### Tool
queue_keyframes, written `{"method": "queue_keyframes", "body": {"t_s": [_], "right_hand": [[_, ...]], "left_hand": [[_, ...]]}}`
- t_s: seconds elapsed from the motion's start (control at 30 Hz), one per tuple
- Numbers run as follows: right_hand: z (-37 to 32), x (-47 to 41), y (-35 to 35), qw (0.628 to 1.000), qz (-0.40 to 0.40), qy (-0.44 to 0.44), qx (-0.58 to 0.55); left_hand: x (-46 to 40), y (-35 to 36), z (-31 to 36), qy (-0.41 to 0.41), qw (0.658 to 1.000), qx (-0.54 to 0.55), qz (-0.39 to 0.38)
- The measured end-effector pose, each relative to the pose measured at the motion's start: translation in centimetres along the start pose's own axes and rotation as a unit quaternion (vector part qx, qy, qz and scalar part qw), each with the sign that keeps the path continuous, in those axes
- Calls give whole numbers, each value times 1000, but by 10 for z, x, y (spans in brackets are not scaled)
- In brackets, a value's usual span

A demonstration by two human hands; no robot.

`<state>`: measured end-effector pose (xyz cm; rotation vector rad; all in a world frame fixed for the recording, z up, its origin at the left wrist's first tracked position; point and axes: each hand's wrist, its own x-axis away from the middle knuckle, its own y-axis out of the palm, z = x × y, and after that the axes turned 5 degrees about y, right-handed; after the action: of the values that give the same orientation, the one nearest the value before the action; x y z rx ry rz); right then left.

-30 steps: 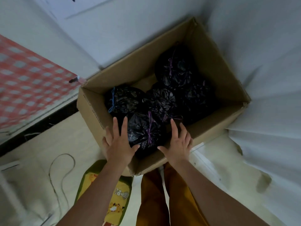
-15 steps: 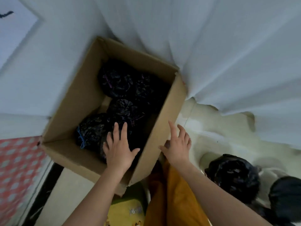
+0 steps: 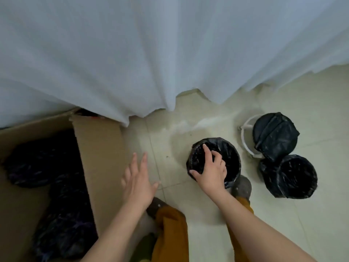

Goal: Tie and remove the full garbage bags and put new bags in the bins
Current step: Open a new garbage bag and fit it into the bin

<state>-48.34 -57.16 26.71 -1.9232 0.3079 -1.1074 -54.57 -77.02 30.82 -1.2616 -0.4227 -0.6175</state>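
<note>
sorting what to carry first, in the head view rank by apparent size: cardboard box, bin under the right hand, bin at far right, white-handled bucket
1. cardboard box, largest, partly cut off
2-3. bin under the right hand and bin at far right: look alike
4. white-handled bucket: close to those, unsure

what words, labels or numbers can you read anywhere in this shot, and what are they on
None can be read.
cardboard box: plain brown, no print showing.
black bags on the bins: no lettering visible.
white curtain: blank.
right hand on the nearest bin's rim and open left hand cover no label that can be seen.
</note>
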Motion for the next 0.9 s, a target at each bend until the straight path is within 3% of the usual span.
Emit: {"method": "queue_keyframes", "body": {"t_s": [0.2, 0.53, 0.7, 0.9], "right_hand": [[129, -62, -57, 995, -10, 87, -50], [334, -224, -106, 984, -16, 166, -55], [380, -308, -79, 985, -55, 148, -66], [404, -353, -38, 976, -142, 143, -80]], "left_hand": [[-27, 48, 145, 49, 999, -16, -18], [-109, 202, 396, 177, 983, -28, -40], [-161, 274, 443, 195, 980, -36, -23], [-178, 326, 441, 185, 979, -63, -61]]}}
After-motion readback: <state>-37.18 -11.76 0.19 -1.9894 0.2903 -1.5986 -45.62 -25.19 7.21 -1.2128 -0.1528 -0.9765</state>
